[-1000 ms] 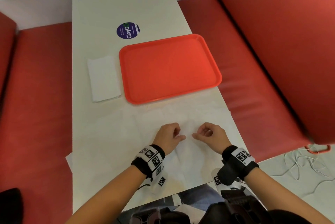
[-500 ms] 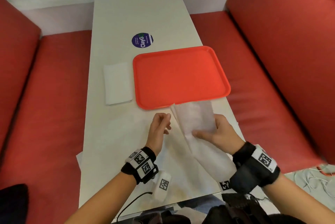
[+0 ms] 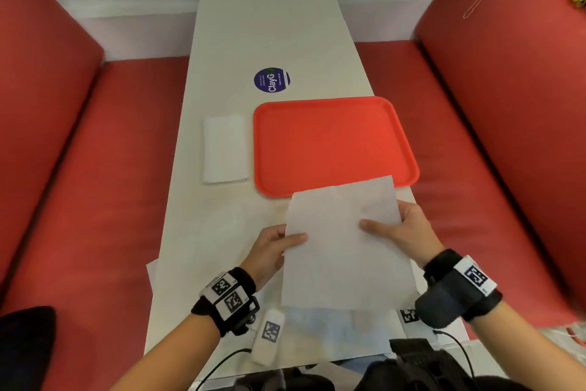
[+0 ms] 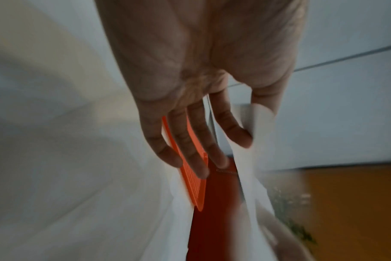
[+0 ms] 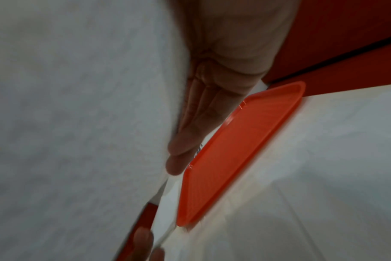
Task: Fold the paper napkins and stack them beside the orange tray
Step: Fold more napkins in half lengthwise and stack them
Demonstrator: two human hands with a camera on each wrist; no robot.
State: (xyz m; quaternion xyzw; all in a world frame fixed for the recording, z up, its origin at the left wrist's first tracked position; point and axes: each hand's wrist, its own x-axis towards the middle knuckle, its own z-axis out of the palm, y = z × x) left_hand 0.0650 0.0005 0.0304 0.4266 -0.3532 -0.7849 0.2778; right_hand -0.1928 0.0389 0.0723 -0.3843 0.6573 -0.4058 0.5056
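Note:
Both hands hold one white paper napkin (image 3: 342, 251) spread flat above the near end of the table, its far edge overlapping the orange tray (image 3: 333, 143). My left hand (image 3: 290, 238) pinches the sheet's left edge, thumb on top. My right hand (image 3: 380, 224) pinches the right side, thumb in front and fingers behind. In the left wrist view the forefinger and thumb nip the napkin (image 4: 255, 127) with the tray (image 4: 194, 176) beyond. In the right wrist view straight fingers (image 5: 185, 137) back the sheet (image 5: 78, 123). A folded napkin stack (image 3: 225, 149) lies left of the tray.
More unfolded sheets (image 3: 222, 232) lie flat on the white table (image 3: 269, 26) under the hands, one corner hanging over its left edge. A round purple sticker (image 3: 272, 80) sits beyond the tray. Red bench seats (image 3: 111, 168) flank the narrow table.
Both hands were down on the flat sheets a second ago. The right hand then lifted a napkin, and now both hands hold it opened out above the table.

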